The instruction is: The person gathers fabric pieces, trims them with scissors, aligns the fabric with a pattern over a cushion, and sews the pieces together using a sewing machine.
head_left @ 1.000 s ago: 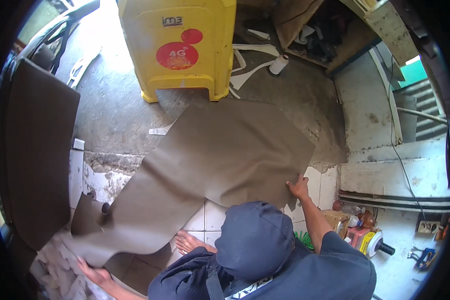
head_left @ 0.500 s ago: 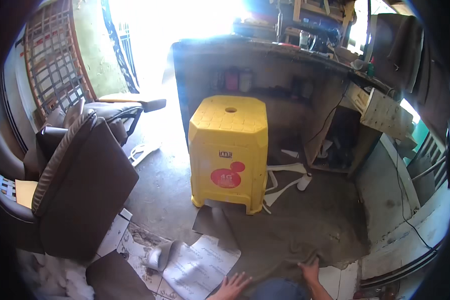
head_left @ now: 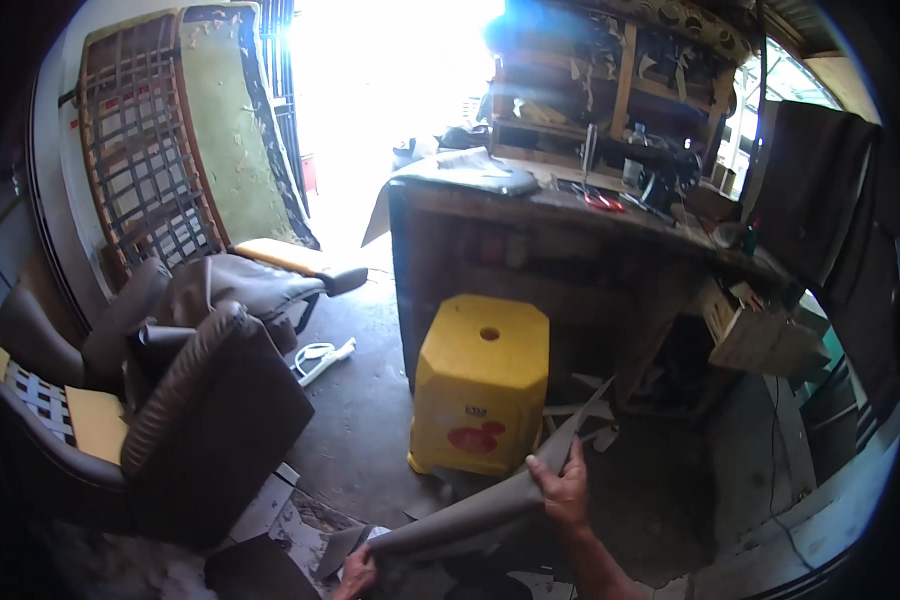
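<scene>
My right hand [head_left: 562, 490] grips the far edge of a brown-grey leatherette sheet [head_left: 470, 515] and lifts it off the floor, so it hangs in a slanted fold. My left hand [head_left: 356, 573] holds the sheet's near lower edge at the bottom of the picture. A yellow plastic stool [head_left: 482, 395] stands just behind the lifted sheet.
A brown sofa chair [head_left: 185, 420] with exposed webbing sits at the left, a stripped seat frame [head_left: 170, 150] leaning behind it. A cluttered wooden workbench [head_left: 590, 215] rises behind the stool. Scraps litter the concrete floor [head_left: 355, 430]. A dark sheet [head_left: 805, 185] hangs at right.
The view has swung up from the floor to the room. The sheet, flat on the floor a second ago, is now raised and folded between both hands.
</scene>
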`<state>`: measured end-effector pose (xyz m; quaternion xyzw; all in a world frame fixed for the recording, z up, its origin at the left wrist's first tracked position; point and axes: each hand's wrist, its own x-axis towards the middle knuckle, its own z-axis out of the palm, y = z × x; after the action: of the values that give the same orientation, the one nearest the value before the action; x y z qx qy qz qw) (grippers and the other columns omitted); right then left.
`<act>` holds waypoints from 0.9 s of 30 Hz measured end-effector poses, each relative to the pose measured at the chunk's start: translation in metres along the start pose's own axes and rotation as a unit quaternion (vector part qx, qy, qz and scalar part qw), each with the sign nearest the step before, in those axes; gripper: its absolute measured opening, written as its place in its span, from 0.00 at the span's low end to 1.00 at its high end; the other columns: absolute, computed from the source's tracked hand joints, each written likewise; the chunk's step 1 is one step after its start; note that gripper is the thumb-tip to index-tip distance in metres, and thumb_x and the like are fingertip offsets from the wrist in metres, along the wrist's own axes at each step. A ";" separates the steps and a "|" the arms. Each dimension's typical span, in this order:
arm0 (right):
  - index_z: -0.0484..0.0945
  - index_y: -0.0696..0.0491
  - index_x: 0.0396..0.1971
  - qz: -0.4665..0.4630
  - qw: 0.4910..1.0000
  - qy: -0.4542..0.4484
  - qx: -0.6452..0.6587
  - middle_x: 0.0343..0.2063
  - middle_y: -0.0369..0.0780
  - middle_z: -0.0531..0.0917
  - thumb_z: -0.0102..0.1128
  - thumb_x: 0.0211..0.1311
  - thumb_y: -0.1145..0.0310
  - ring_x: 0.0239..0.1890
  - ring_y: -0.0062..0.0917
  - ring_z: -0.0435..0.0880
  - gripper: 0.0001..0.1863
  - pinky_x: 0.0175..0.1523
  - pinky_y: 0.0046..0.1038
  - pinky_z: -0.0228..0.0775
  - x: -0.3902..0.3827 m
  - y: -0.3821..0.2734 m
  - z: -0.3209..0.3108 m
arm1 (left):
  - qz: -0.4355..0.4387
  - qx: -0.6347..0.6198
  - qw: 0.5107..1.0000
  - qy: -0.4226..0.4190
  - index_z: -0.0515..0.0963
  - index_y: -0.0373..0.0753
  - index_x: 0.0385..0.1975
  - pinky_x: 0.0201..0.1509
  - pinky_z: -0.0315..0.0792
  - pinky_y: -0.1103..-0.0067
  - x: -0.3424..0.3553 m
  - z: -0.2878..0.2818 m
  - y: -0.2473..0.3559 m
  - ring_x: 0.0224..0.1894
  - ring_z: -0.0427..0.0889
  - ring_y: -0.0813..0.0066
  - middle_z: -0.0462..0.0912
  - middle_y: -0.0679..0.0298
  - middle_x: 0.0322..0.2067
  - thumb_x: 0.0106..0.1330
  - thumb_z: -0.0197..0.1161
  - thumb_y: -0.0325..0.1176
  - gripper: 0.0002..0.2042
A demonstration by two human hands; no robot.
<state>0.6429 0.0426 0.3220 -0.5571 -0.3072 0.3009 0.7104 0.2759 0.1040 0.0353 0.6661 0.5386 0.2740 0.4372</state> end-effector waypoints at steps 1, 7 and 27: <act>0.61 0.57 0.67 -0.010 1.000 -0.024 -0.001 0.52 0.42 0.80 0.65 0.67 0.75 0.52 0.24 0.81 0.32 0.57 0.27 0.74 0.007 -0.015 0.011 | 0.004 0.025 0.999 0.034 0.81 0.37 0.45 0.46 0.76 0.70 -0.007 -0.027 0.021 0.41 0.85 0.71 0.87 0.53 0.35 0.74 0.56 0.37 0.12; 0.62 0.61 0.66 0.152 0.984 -0.091 -0.020 0.49 0.44 0.82 0.67 0.65 0.71 0.52 0.28 0.81 0.33 0.60 0.30 0.73 0.020 -0.138 0.047 | -0.090 0.084 0.966 0.229 0.79 0.38 0.46 0.47 0.75 0.66 -0.110 -0.127 0.153 0.42 0.83 0.55 0.83 0.49 0.38 0.72 0.54 0.30 0.09; 0.78 0.56 0.59 0.077 0.900 -0.261 -0.340 0.46 0.46 0.86 0.57 0.71 0.71 0.49 0.29 0.84 0.19 0.58 0.29 0.73 0.115 -0.382 0.197 | -0.287 0.023 0.946 0.147 0.84 0.44 0.44 0.43 0.78 0.63 -0.220 -0.252 0.525 0.43 0.85 0.44 0.85 0.49 0.36 0.64 0.62 0.42 0.14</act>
<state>0.5955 0.1751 0.7438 -0.6883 -0.5215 0.3662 0.3467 0.2568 -0.0539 0.6372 0.4457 0.7713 0.2199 0.3977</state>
